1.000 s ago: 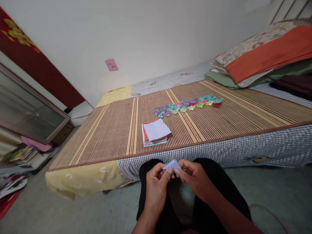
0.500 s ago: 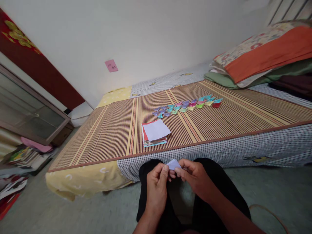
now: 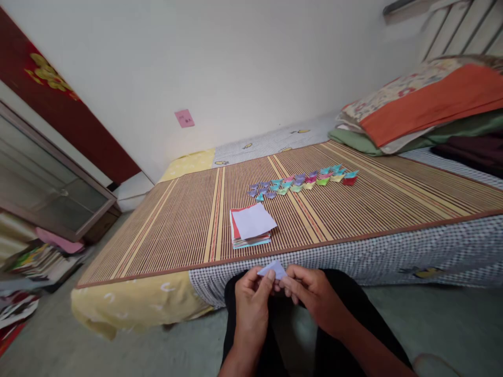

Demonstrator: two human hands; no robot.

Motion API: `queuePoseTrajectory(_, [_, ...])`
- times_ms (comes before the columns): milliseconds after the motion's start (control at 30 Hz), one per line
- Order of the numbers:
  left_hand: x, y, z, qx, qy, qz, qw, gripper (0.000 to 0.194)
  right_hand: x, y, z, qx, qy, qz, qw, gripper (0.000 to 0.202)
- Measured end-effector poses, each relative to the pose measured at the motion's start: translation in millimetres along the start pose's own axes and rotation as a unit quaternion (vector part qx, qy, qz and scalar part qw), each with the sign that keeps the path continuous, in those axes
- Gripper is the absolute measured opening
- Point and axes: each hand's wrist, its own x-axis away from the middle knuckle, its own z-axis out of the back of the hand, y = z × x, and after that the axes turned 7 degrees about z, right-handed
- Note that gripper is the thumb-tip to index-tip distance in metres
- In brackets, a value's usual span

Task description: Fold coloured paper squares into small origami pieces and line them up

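Note:
Above my knees, a small folded piece of pale lilac paper (image 3: pixel 274 269) is pinched between both hands, its pointed top upward. My left hand (image 3: pixel 253 298) holds its left part, thumb on the front face. My right hand (image 3: pixel 312 293) grips the lower right edge with thumb and fingers. Just beyond them, a stack of square paper (image 3: pixel 253 222) lies near the mat's front edge, a pale sheet on top and a red one under it. Several small folded paper boats (image 3: pixel 301 180) in purple, blue, pink, green, yellow and red stand in rows behind the stack.
A striped mat (image 3: pixel 181 225) covers the bed. Folded bedding with an orange band (image 3: pixel 432 104) is piled at the back right. At the left are a glass-fronted cabinet (image 3: pixel 51 178) and a pile of books (image 3: pixel 39 259) near the floor.
The lilac paper now shows a wider triangular face, with a corner pointing left over my left fingers. The whole view has shifted, so the bed and wall appear slightly lower.

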Motion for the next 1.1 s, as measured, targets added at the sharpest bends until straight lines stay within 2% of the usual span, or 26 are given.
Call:
queuePoseTrajectory(100, [-15, 13, 1.6, -0.002, 0.009, -0.021, 1.000, 0.029, -23, -3, 5, -0.018, -0.024, 0.010, 1.000, 0.038])
queuePoseTrajectory(267, [-45, 38, 2.7, -0.057, -0.005, -0.075, 0.996, 0.029, -75, -6, 15, -0.013, 0.039, 0.054, 0.998, 0.023])
queuePoseTrajectory(433, [-88, 60, -3.9, -0.056, -0.016, -0.083, 0.995, 0.034, -128, -15, 25, -0.020, 0.042, 0.095, 0.994, 0.025])
queuePoseTrajectory(533, [-118, 77, -9.0, -0.034, -0.037, -0.066, 0.997, 0.029, -161, -18, 36, -0.044, 0.055, 0.102, 0.992, 0.026])
queuePoseTrajectory(667, [-152, 94, -14.2, -0.023, -0.101, -0.078, 0.992, 0.023, -196, -13, 48, -0.101, 0.074, 0.099, 0.987, 0.031])
queuePoseTrajectory(733, [-164, 97, -16.2, -0.018, -0.115, -0.093, 0.989, 0.020, -206, -8, 49, -0.155, 0.070, 0.088, 0.982, 0.033])
queuePoseTrajectory(833, [-175, 96, -18.5, -0.008, -0.100, -0.112, 0.989, 0.018, -216, 2, 47, -0.213, 0.064, 0.067, 0.973, 0.033])
queuePoseTrajectory(1100, [-183, 81, -15.8, 0.021, -0.043, -0.107, 0.993, 0.019, -226, 9, 31, -0.284, 0.092, 0.020, 0.954, 0.042])
